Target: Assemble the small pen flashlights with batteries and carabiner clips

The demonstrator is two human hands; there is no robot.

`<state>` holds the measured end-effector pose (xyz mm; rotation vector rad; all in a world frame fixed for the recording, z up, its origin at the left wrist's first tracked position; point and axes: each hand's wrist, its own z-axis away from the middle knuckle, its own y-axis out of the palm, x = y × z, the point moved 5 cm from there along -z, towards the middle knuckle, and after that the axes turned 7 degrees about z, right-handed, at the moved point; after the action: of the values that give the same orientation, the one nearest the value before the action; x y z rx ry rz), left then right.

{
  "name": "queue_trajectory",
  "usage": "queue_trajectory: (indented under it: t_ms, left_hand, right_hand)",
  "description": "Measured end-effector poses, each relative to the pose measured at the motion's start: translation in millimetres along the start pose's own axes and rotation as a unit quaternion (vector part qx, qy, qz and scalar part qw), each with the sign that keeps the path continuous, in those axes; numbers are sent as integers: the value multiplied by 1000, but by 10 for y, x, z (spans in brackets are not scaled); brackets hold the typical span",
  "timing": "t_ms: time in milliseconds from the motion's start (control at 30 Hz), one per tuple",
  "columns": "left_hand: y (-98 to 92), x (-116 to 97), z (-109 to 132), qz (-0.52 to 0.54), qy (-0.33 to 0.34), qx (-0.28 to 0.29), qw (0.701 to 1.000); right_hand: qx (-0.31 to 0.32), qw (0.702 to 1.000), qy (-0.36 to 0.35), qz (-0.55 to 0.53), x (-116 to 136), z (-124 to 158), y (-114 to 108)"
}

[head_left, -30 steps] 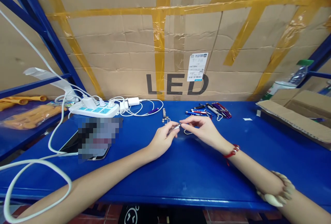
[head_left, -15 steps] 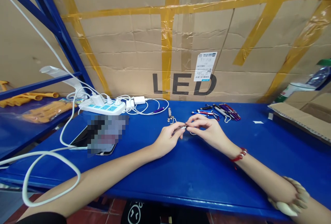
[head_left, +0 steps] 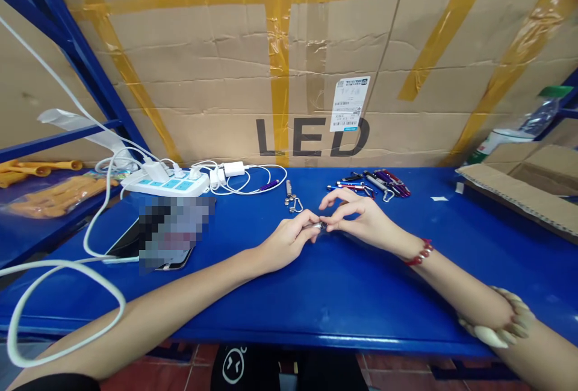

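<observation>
My left hand (head_left: pixel 291 239) is closed around a small silver keychain flashlight (head_left: pixel 318 226), whose dark end sticks out past the fingertips. At that end, the thumb and index finger of my right hand (head_left: pixel 361 219) are pinched together, touching the tip; the other fingers are raised and bent. Just beyond my hands lie a silver metal tube (head_left: pixel 289 188), a loose carabiner clip (head_left: pixel 297 205) and several small round button cells (head_left: pixel 289 201). Behind my right hand is a pile of coloured keychain flashlights (head_left: pixel 392 184), some with carabiner clips.
A white power strip (head_left: pixel 187 185) with plugged-in chargers and looping white cables (head_left: pixel 97 222) is at the left. Beside it lies a phone (head_left: pixel 130 234), partly blurred out. An open cardboard box (head_left: pixel 519 198) stands at the right, and a large taped carton (head_left: pixel 217 90) rises behind the blue table (head_left: pixel 361 300).
The camera view has shifted slightly. The dark end of the flashlight shows more clearly between my hands, and my right hand's outer fingers have lifted. A clip seen under the right fingers is now hidden.
</observation>
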<state>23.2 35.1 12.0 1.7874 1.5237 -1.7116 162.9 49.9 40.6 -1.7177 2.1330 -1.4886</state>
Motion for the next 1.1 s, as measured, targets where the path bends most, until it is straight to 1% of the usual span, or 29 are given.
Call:
queue_trajectory:
  t_ms: [200, 267, 400, 500, 667, 867, 1033, 1100]
  left_hand:
    - [5, 1, 16, 2, 11, 2, 1000]
    - [-3, 0, 21, 1, 15, -12, 1000]
    - [-13, -10, 47, -15, 20, -38, 999]
    - [-19, -32, 67, -33, 37, -58, 997]
    - [-35, -24, 66, -40, 55, -95, 993]
    - [-72, 10, 50, -34, 19, -117, 992]
    - [-85, 13, 33, 11, 3, -113, 994]
    - [-86, 30, 21, 24, -15, -118, 993]
  right_hand:
    - [-9, 1000, 2, 11, -13, 24, 30]
    - [-20, 1000, 14, 12, -6, 26, 29]
    - [-33, 997, 69, 1, 18, 21, 30]
    - [-36, 994, 103, -4, 48, 13, 30]
    - [-44, 992, 115, 5, 59, 3, 33]
    - [-55, 990, 130, -17, -12, 1, 74]
    - [-49, 983, 163, -65, -100, 3, 134]
    - [-49, 981, 169, -77, -126, 1, 145]
